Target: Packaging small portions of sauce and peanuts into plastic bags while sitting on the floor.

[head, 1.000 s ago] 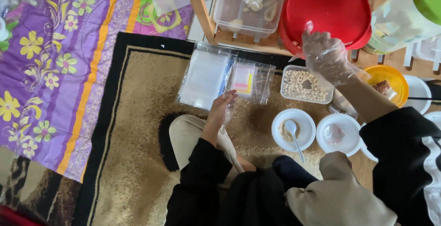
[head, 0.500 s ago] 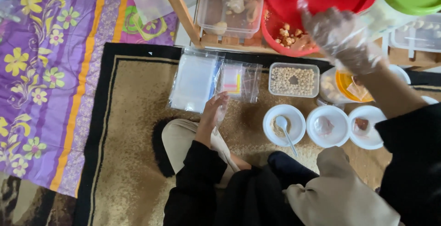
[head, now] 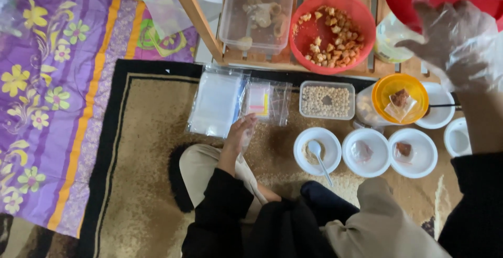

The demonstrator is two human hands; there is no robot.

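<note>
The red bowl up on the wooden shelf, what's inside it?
The red bowl holds small brownish-tan chunks, piled toward its middle and right. Bare red shows on the left. What lies beneath the pile is covered.

left hand (head: 238,136): bare, resting on the knee, fingers on a small clear bag (head: 248,132)
ahead of left hand: stack of clear plastic bags (head: 215,103)
right hand (head: 455,42): in a thin clear glove, fingers spread, raised over the wooden rack (head: 199,19)
left of right hand: red bowl (head: 361,25) of browned pieces
below right hand: orange bowl (head: 385,93), white bowls (head: 423,156)
between hands: tub of pale round beans (head: 327,101)
</note>
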